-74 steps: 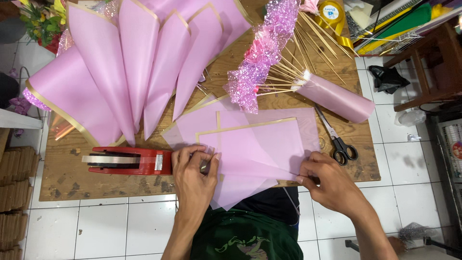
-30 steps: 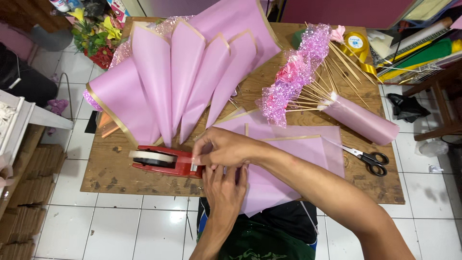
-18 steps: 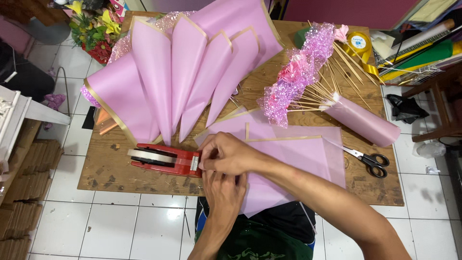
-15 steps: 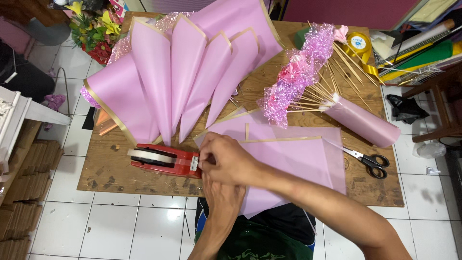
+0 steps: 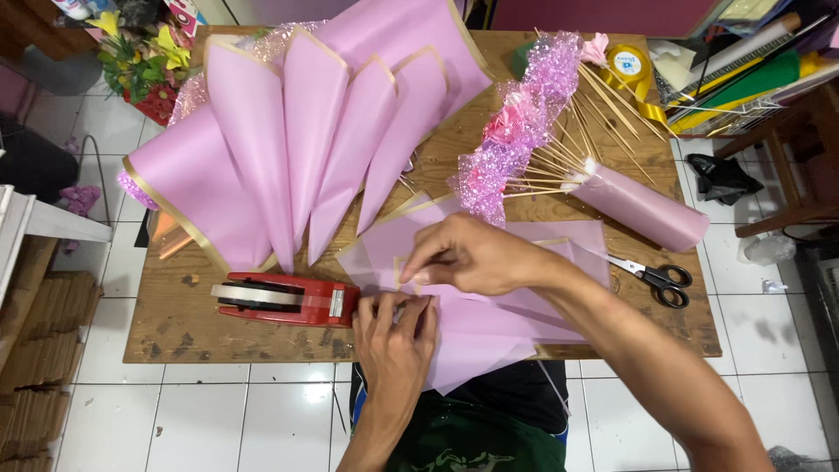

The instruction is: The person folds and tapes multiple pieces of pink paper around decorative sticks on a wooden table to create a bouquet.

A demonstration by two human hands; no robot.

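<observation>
The scene is evenly and brightly lit from above — soft shadows are cast, edges are slightly bent.

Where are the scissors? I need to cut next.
The scissors lie at the wooden table's right edge, just below the pink paper roll.

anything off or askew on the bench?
One thing: the pink sheets under both hands overhang the near edge of the wooden table, a corner hanging free toward the person's lap. The scissors lie flat near the right edge, blades closed.
</observation>
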